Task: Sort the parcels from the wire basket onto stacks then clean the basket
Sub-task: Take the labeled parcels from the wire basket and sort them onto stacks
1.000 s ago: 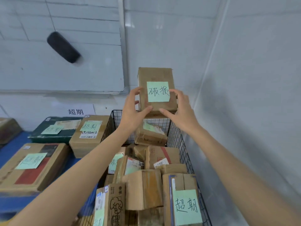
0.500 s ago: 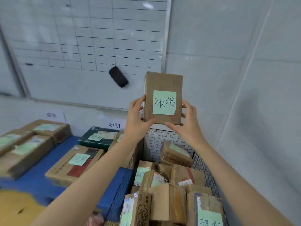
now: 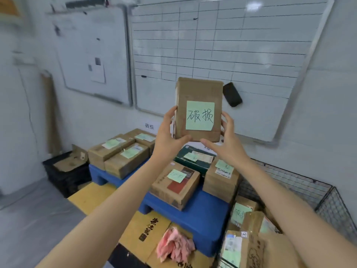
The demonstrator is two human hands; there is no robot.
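I hold a small brown parcel [image 3: 199,91] upright in front of me, a green note with handwritten characters stuck on its face. My left hand [image 3: 168,134] grips its left edge and my right hand [image 3: 226,140] grips its right edge and lower corner. The wire basket [image 3: 293,182] sits at the lower right with several more parcels [image 3: 249,225] inside. On the blue platform [image 3: 195,211] below, one stack of brown boxes [image 3: 119,153] stands at the left under a wall label, another group of boxes [image 3: 175,182] at the right.
A pink cloth [image 3: 173,244] lies on flattened yellow cardboard [image 3: 92,198] in front of the platform. A black crate [image 3: 65,175] with cardboard scraps stands at the left. Whiteboards [image 3: 222,47] hang on the wall, a black eraser [image 3: 231,94] stuck to one.
My view has swung left from the basket to the platform. Both hands have carried the parcel along, away from above the basket and over the stacks.
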